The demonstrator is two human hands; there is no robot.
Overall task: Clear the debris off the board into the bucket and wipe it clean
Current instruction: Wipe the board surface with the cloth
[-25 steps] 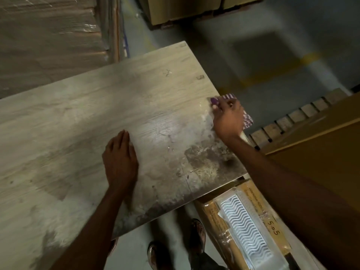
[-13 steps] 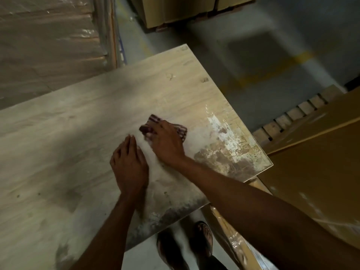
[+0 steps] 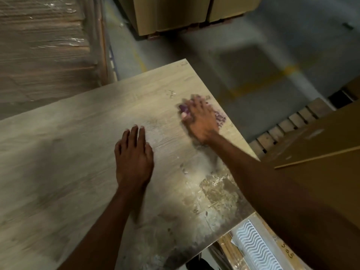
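A large wood-grain board (image 3: 78,152) fills the left and middle of the view, with a dusty, stained patch (image 3: 216,190) near its right front corner. My left hand (image 3: 134,158) lies flat on the board's middle, fingers straight and pointing away. My right hand (image 3: 200,119) presses a purple checked cloth (image 3: 220,117) onto the board close to its right edge; the hand is blurred and covers most of the cloth. No bucket is in view.
Plastic-wrapped stacked boards (image 3: 44,51) stand at the far left. Cardboard boxes (image 3: 187,12) sit on the grey floor beyond. A brown box (image 3: 321,145) on a wooden pallet (image 3: 282,127) is at the right. A packaged item with a wavy white pattern (image 3: 257,248) lies under the board's corner.
My right hand has swept the cloth from the board's middle, beside my left hand, out towards the right edge. My left hand stays flat in place.
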